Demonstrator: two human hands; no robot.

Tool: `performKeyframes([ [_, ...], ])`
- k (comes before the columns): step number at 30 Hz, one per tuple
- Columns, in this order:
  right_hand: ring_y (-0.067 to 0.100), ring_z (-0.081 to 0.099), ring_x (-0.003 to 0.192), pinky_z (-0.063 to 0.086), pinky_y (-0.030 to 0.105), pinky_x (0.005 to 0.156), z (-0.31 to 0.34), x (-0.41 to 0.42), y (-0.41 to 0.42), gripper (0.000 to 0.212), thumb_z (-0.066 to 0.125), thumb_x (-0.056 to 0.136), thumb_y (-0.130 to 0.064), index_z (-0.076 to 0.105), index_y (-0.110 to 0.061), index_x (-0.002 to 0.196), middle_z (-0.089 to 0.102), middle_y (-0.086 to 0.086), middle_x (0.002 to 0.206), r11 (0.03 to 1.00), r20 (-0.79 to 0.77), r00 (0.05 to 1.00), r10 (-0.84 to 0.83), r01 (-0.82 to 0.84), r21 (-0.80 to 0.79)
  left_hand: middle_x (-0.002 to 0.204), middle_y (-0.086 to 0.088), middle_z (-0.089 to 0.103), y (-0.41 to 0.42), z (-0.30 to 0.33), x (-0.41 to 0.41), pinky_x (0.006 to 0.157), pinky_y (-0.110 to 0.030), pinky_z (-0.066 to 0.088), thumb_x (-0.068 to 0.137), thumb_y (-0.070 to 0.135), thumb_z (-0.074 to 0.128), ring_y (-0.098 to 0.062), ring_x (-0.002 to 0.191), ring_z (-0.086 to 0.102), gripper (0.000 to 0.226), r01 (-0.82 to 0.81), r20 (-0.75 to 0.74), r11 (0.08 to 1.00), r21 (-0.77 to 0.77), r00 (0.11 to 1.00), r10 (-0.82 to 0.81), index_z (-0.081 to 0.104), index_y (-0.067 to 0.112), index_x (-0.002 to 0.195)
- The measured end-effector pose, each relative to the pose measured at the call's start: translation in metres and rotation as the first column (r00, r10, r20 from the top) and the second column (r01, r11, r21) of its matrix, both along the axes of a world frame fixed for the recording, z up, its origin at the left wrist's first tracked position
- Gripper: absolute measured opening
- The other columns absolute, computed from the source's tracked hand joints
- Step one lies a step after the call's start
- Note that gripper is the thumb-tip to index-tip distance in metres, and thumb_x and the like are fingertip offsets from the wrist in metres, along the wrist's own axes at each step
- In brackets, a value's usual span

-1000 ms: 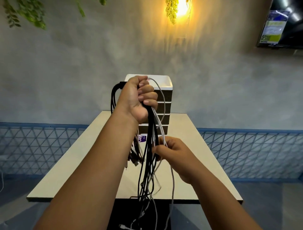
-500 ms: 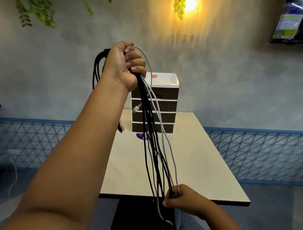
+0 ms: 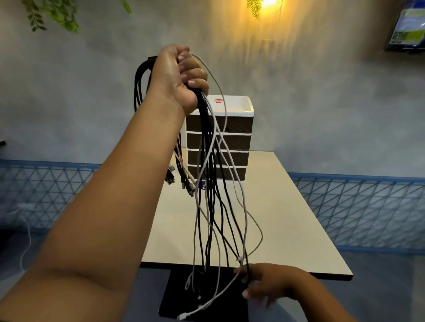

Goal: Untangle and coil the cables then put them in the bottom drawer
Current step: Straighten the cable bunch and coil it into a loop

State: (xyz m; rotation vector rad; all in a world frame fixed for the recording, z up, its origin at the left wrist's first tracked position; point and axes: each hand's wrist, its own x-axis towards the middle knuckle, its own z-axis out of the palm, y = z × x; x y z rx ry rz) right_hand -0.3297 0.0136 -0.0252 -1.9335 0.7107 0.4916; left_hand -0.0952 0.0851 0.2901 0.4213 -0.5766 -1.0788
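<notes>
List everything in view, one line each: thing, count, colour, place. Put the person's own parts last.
cables: one bundle, exact count unclear, black and white, hanging from the raised left hand down past the table's near edge
drawer unit: one, four brown drawers all shut, white top, at the far end of the table
table: one, cream top, in the middle
sticker: one, purple, on the table in front of the drawer unit
wall lamp: one, yellow glow, top centre
leaves: green, top left
screen: one, top right
left hand: fist closed on the cables' upper end
right hand: low, grip on a few strands near their loose ends
</notes>
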Motion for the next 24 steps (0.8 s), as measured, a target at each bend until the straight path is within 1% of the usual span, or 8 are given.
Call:
performKeyframes([
  [3,0.037,0.07,0.085,0.059,0.036,0.063,0.044,-0.004,-0.007,0.032,0.066,0.092,-0.021,0.057,-0.015,0.122,0.065,0.014,0.117,0.985,0.071,0.989,-0.127,0.135,-0.11,0.037,0.01,0.023,-0.005,-0.01,-0.003,0.031,-0.015,0.013,0.095,0.018,0.039,-0.006,0.029,0.018,0.048,-0.01,0.001,0.999,0.042,1.0,0.01,0.032,0.021,0.048],
  [5,0.032,0.072,0.082,0.058,0.031,0.058,0.088,-0.003,-0.005,0.018,0.064,0.094,-0.023,0.064,-0.01,0.106,0.069,0.016,0.105,0.921,0.296,0.934,-0.199,0.282,-0.27,0.037,0.009,0.022,-0.008,-0.016,-0.007,0.032,-0.015,0.013,0.095,0.019,0.04,-0.006,0.029,0.017,0.048,-0.015,-0.014,0.998,0.066,1.0,0.016,0.031,0.021,0.048],
  [8,0.023,0.069,0.085,0.059,0.031,0.068,0.147,0.011,0.017,0.011,0.06,0.094,-0.025,0.065,-0.016,0.099,0.069,0.007,0.095,0.855,0.764,0.582,-0.277,0.512,-0.08,0.039,0.01,0.021,-0.01,-0.02,-0.015,0.034,-0.015,0.012,0.093,0.02,0.04,-0.006,0.032,0.015,0.043,-0.074,-0.031,0.993,0.087,0.997,0.077,0.029,0.023,0.051],
  [10,0.019,0.066,0.092,0.057,0.032,0.079,0.164,0.028,0.036,0.015,0.064,0.091,-0.028,0.063,-0.021,0.104,0.069,0.002,0.098,0.889,0.856,0.455,-0.247,0.458,0.013,0.042,0.01,0.02,-0.012,-0.023,-0.022,0.036,-0.016,0.011,0.091,0.019,0.04,-0.007,0.033,0.013,0.04,-0.147,-0.055,0.985,0.09,0.987,0.153,0.027,0.023,0.053],
  [15,0.021,0.063,0.078,0.055,0.039,0.077,0.133,0.07,0.054,0.023,0.067,0.089,-0.035,0.06,-0.016,0.1,0.065,0.008,0.084,0.917,0.837,0.515,-0.186,0.398,-0.041,0.046,0.009,0.019,-0.012,-0.023,-0.027,0.036,-0.018,0.012,0.091,0.017,0.038,-0.01,0.036,0.012,0.036,-0.311,-0.124,0.947,0.077,0.94,0.318,0.026,0.023,0.057],
  [19,0.016,0.051,0.063,0.047,0.035,0.064,0.104,0.067,0.047,0.02,0.06,0.093,-0.018,0.059,0.001,0.089,0.053,0.004,0.069,0.944,0.832,0.507,-0.224,0.325,0.056,0.046,0.008,0.019,-0.004,-0.015,-0.017,0.036,-0.018,0.013,0.089,0.016,0.037,-0.011,0.038,0.011,0.035,-0.389,-0.129,0.918,0.083,0.909,0.397,0.026,0.023,0.057],
  [22,0.017,0.046,0.063,0.039,0.037,0.065,0.07,0.056,0.04,0.018,0.06,0.079,-0.027,0.061,-0.01,0.074,0.05,0.002,0.066,0.937,0.732,0.622,-0.278,0.343,0.065,0.048,0.008,0.019,0.002,-0.007,-0.006,0.038,-0.018,0.012,0.088,0.014,0.036,-0.012,0.039,0.011,0.033,-0.441,-0.145,0.893,0.087,0.881,0.449,0.026,0.024,0.057],
  [24,0.017,0.046,0.065,0.038,0.038,0.068,0.047,0.049,0.035,0.021,0.062,0.076,-0.035,0.061,-0.016,0.069,0.051,0.002,0.066,0.915,0.697,0.621,-0.358,0.383,0.128,0.048,0.008,0.019,0.005,-0.004,-0.001,0.038,-0.018,0.013,0.088,0.014,0.036,-0.012,0.039,0.011,0.033,-0.461,-0.13,0.882,0.096,0.873,0.47,0.026,0.024,0.058],
])
